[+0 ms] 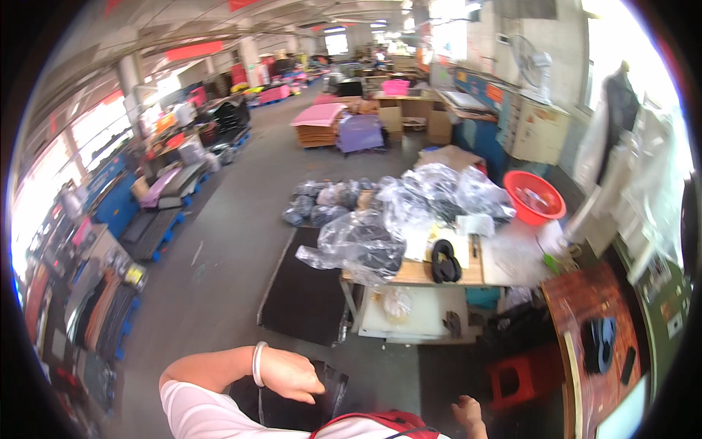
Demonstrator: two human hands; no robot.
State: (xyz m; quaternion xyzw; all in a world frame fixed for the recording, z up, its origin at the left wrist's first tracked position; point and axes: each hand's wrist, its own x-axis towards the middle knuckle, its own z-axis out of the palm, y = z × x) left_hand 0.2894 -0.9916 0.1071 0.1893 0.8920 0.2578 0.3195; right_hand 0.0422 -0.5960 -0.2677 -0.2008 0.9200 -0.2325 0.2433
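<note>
Left hand (292, 374): wearing a pale bangle (258, 364); hanging over the black object (292, 418), fingers loosely bent; whether it is gripping, I cannot tell
Black object: lying just below that hand, close before the person
Right hand (468, 412): showing small at the lower edge, near a red stool (526, 377); its grip I cannot tell
Table (472, 274): bearing clear plastic bags (358, 245), a black curved piece (446, 275) and a red basin (525, 214)

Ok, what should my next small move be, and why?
I'd probably lower your left hand toward the black item below it. The hand overlaps that item in this view, though I can't tell whether they touch. Your right hand is farther off, to the side.
</note>
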